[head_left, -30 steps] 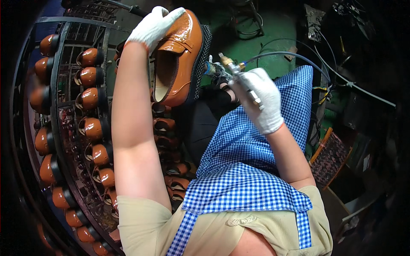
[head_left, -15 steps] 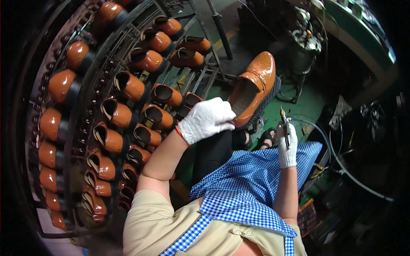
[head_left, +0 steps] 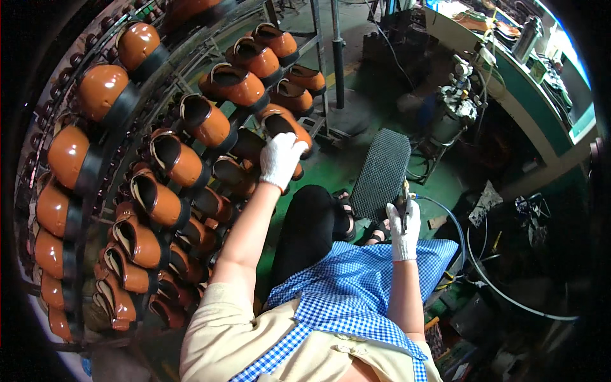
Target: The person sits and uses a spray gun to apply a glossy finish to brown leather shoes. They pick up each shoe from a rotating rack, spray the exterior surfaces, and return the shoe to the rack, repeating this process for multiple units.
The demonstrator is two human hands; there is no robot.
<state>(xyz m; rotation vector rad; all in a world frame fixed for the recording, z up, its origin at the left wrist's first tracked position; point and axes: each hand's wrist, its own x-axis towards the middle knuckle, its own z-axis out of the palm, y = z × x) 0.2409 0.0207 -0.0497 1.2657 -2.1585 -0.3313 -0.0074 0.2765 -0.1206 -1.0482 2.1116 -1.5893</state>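
My left hand, in a white glove, reaches out to the rack and grips a glossy brown shoe that lies on a rack shelf among other shoes. My right hand, also gloved, is over my knee and holds a small metal spray tool upright, with a thin hose running off to the right. A blue checked apron covers my lap.
A tall curved metal rack filled with several brown shoes takes up the left side. A dark perforated mat lies on the green floor ahead. A metal canister on a stand and a green workbench are at the right.
My left hand has carried the brown shoe from in front of me over to the rack. My right hand has dropped toward my knee with the spray tool. The view has turned left toward the rack.
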